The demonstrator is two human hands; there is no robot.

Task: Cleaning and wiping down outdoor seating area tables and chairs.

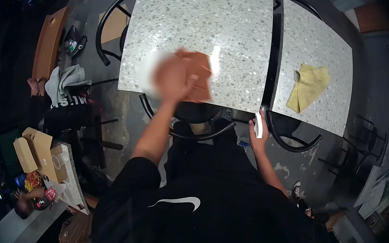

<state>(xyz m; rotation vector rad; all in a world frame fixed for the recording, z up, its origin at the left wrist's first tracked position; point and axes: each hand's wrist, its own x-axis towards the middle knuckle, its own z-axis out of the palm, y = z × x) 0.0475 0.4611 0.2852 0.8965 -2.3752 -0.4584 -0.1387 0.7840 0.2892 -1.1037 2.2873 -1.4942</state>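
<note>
Over the near left corner of a speckled table (232, 12), my left hand (171, 79) is stretched out and blurred. Beneath and beside it lies an orange-brown cloth (198, 74), which the fingers touch; whether they grip it cannot be told. A round white thing (147, 73), blurred like a plate or lid, lies partly under the same hand. My right hand (257, 128) is low beside the near right corner of that table, closed around a small white object (259, 125) seen edge-on. A folded yellow cloth (308, 85) rests on the second speckled table (315, 46) to the right.
Black chairs (203, 135) stand against the near edges, one directly before me. A narrow gap separates both tables. On the left are a side table with cardboard boxes (42, 157), a bench (47, 44), a helmet (75, 41) and several people (76, 235). More chairs (369, 141) stand far right.
</note>
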